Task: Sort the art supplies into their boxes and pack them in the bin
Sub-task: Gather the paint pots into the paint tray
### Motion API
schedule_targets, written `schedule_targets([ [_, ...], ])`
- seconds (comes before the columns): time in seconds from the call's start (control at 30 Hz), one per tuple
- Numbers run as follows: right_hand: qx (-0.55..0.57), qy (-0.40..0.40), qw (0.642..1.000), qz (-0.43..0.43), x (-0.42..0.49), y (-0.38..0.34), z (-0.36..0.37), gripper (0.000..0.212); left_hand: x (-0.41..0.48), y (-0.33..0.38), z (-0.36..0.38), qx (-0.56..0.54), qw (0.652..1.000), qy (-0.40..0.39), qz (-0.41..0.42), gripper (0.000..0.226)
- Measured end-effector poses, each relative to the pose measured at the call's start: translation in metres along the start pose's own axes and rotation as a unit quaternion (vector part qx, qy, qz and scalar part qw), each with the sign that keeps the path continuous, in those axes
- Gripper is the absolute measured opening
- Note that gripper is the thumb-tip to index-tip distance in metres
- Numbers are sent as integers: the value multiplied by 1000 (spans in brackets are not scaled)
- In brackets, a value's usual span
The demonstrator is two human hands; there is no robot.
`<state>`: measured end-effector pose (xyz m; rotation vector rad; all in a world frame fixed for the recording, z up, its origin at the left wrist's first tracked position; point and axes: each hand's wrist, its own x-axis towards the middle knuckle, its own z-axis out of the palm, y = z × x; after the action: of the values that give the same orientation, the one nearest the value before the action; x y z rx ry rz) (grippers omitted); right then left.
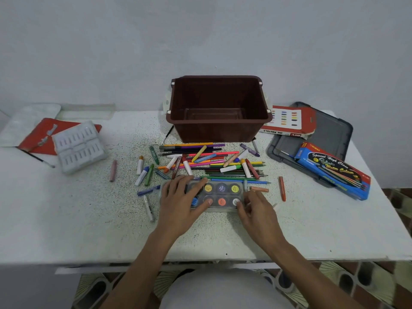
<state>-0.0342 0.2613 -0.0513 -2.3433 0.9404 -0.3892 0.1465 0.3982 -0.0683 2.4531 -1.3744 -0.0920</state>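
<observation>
A clear tray of round paint pots [221, 195] lies on the white table near me. My left hand [181, 200] rests flat over its left half with the fingers spread on the pots. At the tray's right end, my right hand [256, 208] touches it with curled fingers. Behind the tray lies a heap of coloured pencils, crayons and markers [209, 162]. The brown bin [219, 108] stands empty at the back. A blue water-colour box [333, 170] lies on the right, and a red oil pastels box [287, 121] beside the bin.
A grey bin lid [330, 132] lies under the two boxes at right. A white plastic pastel insert [79, 146] sits on a red sleeve [36, 137] at left, with a thin brush [38, 158] nearby. Loose crayons [282, 188] are scattered around the tray.
</observation>
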Motion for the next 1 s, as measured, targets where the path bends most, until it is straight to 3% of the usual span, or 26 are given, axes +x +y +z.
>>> schedule_targets([
  [0.1,-29,2,1000,-5,-2,-2,-1,13,-1,0,0,-15,1000,2,1,62],
  [0.23,-105,1,991,-87,2,-8,-2,44,-6,0,0,-78,996,22,-30,51],
  [0.4,-195,-136,955,-178,20,-9,7,63,-20,-3,-4,-116,977,118,-131,32],
  [0.53,-155,-148,958,-188,29,-7,5,65,-23,-14,-12,-171,941,94,-275,58],
  [0.67,-137,-175,958,-179,37,-2,-1,67,-25,-22,-17,-219,918,102,-316,85],
  [0.8,-129,-172,961,-174,36,-5,1,65,-25,-22,-18,-284,891,136,-327,83],
  [1.0,-127,-146,962,-191,30,-11,-1,62,-23,-23,-18,-270,906,137,-296,73],
])
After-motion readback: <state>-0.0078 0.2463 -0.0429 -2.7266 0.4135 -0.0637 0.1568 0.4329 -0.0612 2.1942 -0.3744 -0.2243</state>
